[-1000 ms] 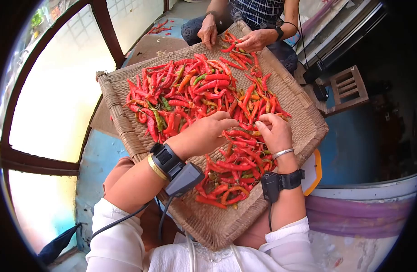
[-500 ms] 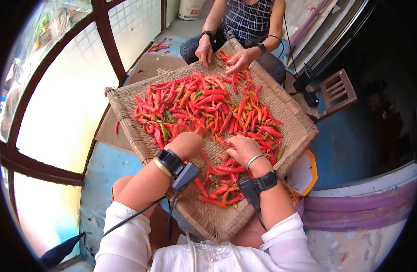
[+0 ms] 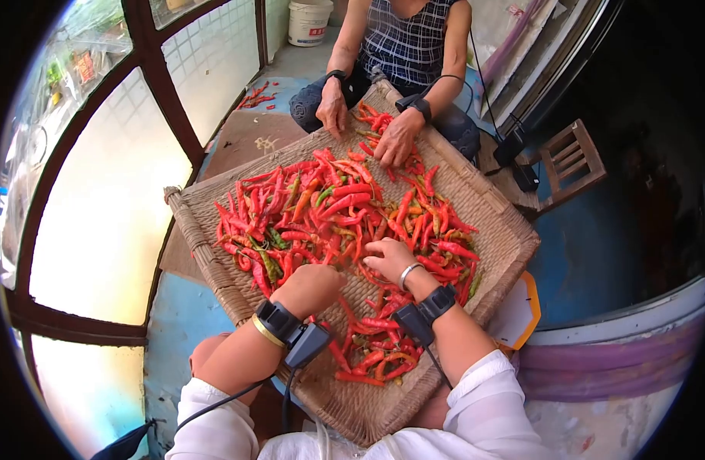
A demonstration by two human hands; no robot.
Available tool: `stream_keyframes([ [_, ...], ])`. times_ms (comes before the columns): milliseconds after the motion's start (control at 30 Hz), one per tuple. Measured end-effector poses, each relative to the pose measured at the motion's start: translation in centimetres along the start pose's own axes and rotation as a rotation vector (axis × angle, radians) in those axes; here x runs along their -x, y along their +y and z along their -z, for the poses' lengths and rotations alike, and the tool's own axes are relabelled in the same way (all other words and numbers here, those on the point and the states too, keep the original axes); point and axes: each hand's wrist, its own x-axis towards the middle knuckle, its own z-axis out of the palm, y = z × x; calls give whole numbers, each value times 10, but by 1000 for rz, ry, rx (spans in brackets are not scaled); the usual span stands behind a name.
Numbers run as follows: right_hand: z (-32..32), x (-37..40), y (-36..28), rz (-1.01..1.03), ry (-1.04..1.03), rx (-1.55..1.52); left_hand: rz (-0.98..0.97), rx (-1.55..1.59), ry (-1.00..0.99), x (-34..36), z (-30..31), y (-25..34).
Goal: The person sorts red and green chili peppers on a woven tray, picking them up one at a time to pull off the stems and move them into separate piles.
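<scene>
Red chili peppers (image 3: 345,201), with a few green and orange ones among them, lie heaped on a square woven tray (image 3: 483,230) with a raised rim. My left hand (image 3: 310,288) is closed at the near edge of the main heap, its fingertips turned inward and mostly hidden. My right hand (image 3: 391,259) rests on the heap just to the right, fingers curled down among the peppers. What either hand holds, I cannot make out. A smaller pile of chili peppers (image 3: 375,356) lies on the tray's near part, below my hands.
Across the tray a person sits with a left hand (image 3: 398,138) on the peppers and a right hand (image 3: 332,111) by the rim. A wooden chair (image 3: 571,161) and a white container with orange rim (image 3: 525,310) stand right. Loose peppers (image 3: 256,97) and a bucket (image 3: 309,23) are behind.
The view has shifted slightly. My right hand has moved a little left, nearer my left hand. The other person's left hand has lowered onto the peppers.
</scene>
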Motion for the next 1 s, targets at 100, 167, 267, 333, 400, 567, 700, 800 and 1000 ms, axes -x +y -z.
stream_keyframes([
  [100,11,1,-8,-452,-96,-991,41,-38,-21,-2,4,1],
  [167,28,6,-15,-463,-28,-1080,63,-43,-33,0,4,1],
  [267,61,13,-17,-401,51,-1274,51,-26,13,0,4,1],
  [333,81,17,-23,-342,206,-1224,82,-62,-12,0,6,1],
  [400,98,18,-21,-238,370,-1106,97,-77,-21,0,10,2],
  [567,84,9,15,-109,657,-476,111,-89,-17,-1,7,0],
  [700,59,7,16,-48,367,162,86,-98,46,0,2,-2],
  [800,37,3,15,-55,173,303,82,-113,29,-1,2,1],
  [1000,28,-3,24,-163,265,364,78,-143,0,0,4,2],
])
